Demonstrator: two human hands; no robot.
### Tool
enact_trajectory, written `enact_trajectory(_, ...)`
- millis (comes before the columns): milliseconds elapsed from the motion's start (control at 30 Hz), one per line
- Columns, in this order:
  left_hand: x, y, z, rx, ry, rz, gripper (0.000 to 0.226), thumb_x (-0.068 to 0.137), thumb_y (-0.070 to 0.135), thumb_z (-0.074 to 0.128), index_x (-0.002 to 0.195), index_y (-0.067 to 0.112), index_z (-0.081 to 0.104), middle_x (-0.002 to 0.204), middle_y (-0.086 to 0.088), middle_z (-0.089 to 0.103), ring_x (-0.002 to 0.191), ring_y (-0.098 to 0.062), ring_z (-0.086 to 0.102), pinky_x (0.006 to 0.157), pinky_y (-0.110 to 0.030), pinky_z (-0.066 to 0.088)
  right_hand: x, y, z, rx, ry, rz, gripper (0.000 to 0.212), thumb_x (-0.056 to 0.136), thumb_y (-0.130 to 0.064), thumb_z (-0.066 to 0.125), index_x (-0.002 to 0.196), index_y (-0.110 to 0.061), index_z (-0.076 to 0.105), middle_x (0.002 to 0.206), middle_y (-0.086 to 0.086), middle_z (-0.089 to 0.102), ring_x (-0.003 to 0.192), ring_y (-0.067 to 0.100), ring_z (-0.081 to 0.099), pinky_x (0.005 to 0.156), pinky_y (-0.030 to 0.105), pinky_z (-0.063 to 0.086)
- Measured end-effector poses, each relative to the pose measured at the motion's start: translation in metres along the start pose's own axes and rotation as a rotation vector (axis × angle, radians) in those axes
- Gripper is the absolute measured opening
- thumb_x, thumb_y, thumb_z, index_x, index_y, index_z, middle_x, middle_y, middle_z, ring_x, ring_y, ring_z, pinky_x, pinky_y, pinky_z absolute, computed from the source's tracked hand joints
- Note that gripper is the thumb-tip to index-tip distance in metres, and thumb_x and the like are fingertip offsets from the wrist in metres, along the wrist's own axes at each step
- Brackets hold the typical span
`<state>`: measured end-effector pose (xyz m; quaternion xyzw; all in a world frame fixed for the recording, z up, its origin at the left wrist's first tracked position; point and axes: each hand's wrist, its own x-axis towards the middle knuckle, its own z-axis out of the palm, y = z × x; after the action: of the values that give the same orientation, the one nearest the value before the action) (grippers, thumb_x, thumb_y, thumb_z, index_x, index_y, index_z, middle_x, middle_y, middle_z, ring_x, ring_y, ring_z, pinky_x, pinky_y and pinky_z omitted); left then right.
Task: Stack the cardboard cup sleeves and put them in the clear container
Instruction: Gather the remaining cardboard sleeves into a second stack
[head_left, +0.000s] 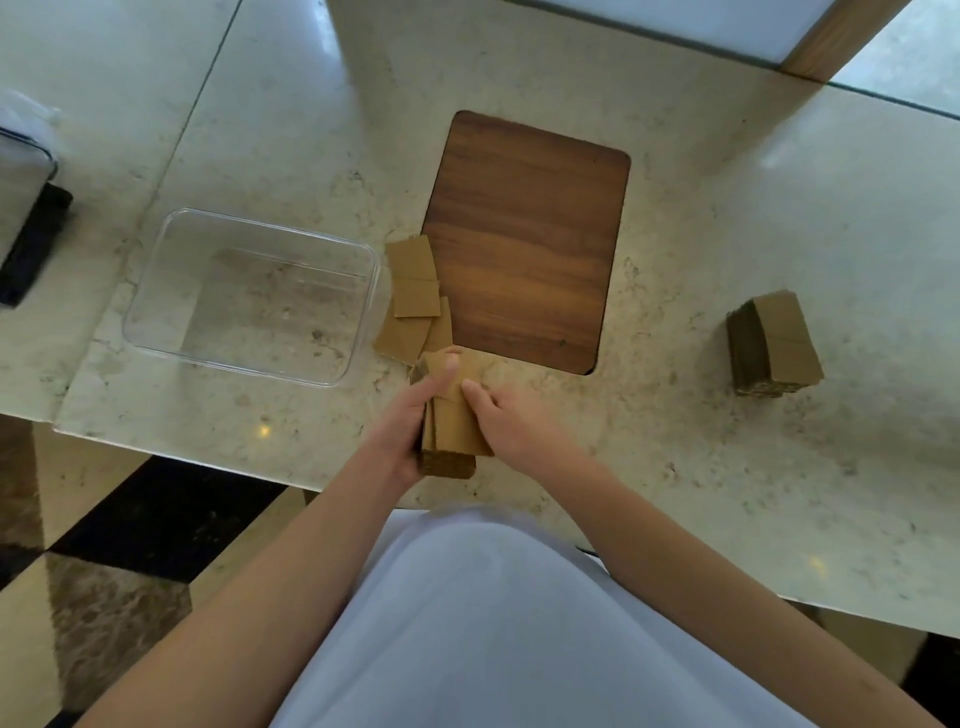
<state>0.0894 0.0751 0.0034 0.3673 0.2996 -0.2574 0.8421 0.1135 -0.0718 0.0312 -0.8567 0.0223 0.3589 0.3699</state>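
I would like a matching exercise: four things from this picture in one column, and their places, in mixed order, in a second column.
Things:
1. clear plastic container
2. brown wooden board
3. loose flat cardboard sleeves
4. separate stack of cardboard sleeves

Places:
A. alone at the right on the marble counter
B. left of the loose sleeves, nothing inside
C. between container and board
D. at the counter's middle

Pairs: 1-B, 2-D, 3-C, 4-A
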Motion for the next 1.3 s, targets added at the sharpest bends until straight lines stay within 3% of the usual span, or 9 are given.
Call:
enact_trajectory(100,-0.004,-0.002,-0.014,0.086,0.050,-0.061,0.046,0.087,0.022,0.072,0.132,0.020,0.065,0.108,-0.017,0.074,0.082,-0.029,0.074,0.063,-0.042,0.060,0.006,0.002,-0.004,-0.162,-0.054,-0.027,0.067,0.108,-0.055,0.033,0.059,-0.016,0.056,0.057,0.001,0.057,0.053,0.017,0.053,0.052,0.031,0.038)
enact_trajectory(300,-0.004,-0.005,-0.045,-0.231,0.039,-0.004,0.041,0.090,0.008,0.062,0.128,0.023,0.060,0.101,-0.021,0.069,0.085,-0.033,0.069,0.073,-0.043,0.060,0.025,0.024,-0.005,-0.238,0.070,0.146,0.028,0.100,-0.048,0.057,0.105,-0.020,0.057,0.101,0.000,0.063,0.088,0.019,0.059,0.069,0.034,0.046)
enact_trajectory(533,0.002,0.001,-0.054,-0.349,0.099,-0.038,0.031,0.093,0.051,0.070,0.106,0.023,0.069,0.088,-0.013,0.058,0.074,-0.024,0.058,0.064,-0.037,0.056,0.041,0.021,0.024,-0.627,0.205,-0.084,0.060,0.083,-0.057,0.074,0.116,-0.014,0.049,0.119,0.006,0.053,0.108,0.027,0.053,0.078,0.035,0.040)
enact_trajectory(667,0.006,0.004,-0.053,-0.282,0.156,-0.061,0.032,0.096,0.048,0.067,0.113,0.021,0.063,0.084,-0.014,0.059,0.069,-0.026,0.059,0.061,-0.036,0.056,0.045,0.013,0.033,-0.771,0.150,-0.128,0.063,0.084,-0.055,0.070,0.123,-0.011,0.046,0.121,0.008,0.052,0.109,0.028,0.052,0.082,0.036,0.046)
enact_trajectory(833,0.010,0.005,-0.047,-0.186,0.195,-0.081,0.030,0.094,0.043,0.069,0.112,0.019,0.067,0.080,-0.014,0.062,0.066,-0.026,0.062,0.059,-0.036,0.057,0.045,0.007,0.022,-0.772,0.103,-0.049,0.038,0.094,-0.041,0.057,0.114,-0.009,0.051,0.096,0.003,0.057,0.086,0.028,0.062,0.060,0.032,0.041)
enact_trajectory(900,0.010,0.006,-0.044,-0.153,0.206,-0.077,0.030,0.092,0.041,0.072,0.113,0.019,0.068,0.081,-0.014,0.063,0.066,-0.026,0.063,0.059,-0.036,0.057,0.046,0.013,0.009,-0.597,0.011,0.065,0.021,0.096,-0.027,0.058,0.106,-0.008,0.055,0.081,0.002,0.059,0.075,0.028,0.064,0.055,0.035,0.048)
enact_trajectory(967,0.009,0.006,-0.041,-0.148,0.195,-0.063,0.032,0.091,0.041,0.073,0.114,0.020,0.069,0.081,-0.014,0.064,0.067,-0.026,0.064,0.060,-0.037,0.057,0.042,0.019,-0.004,-0.050,-0.053,0.181,0.015,0.103,-0.024,0.054,0.104,-0.012,0.062,0.082,0.007,0.071,0.073,0.026,0.071,0.064,0.041,0.061)
enact_trajectory(1067,0.006,0.004,-0.037,-0.161,0.169,-0.044,0.034,0.092,0.041,0.071,0.118,0.019,0.067,0.082,-0.014,0.065,0.069,-0.026,0.064,0.062,-0.038,0.057,0.028,0.027,-0.018,0.600,-0.120,0.229,0.014,0.106,-0.025,0.055,0.114,-0.016,0.064,0.075,0.003,0.077,0.058,0.012,0.067,0.052,0.027,0.056)
enact_trajectory(1300,0.004,0.000,-0.023,-0.167,0.138,-0.052,0.031,0.093,0.040,0.070,0.117,0.020,0.067,0.084,-0.014,0.064,0.070,-0.026,0.064,0.061,-0.038,0.057,0.007,0.032,-0.027,0.679,-0.237,0.173,0.016,0.104,-0.029,0.061,0.104,-0.014,0.064,0.068,0.003,0.071,0.052,0.010,0.057,0.046,0.020,0.044)
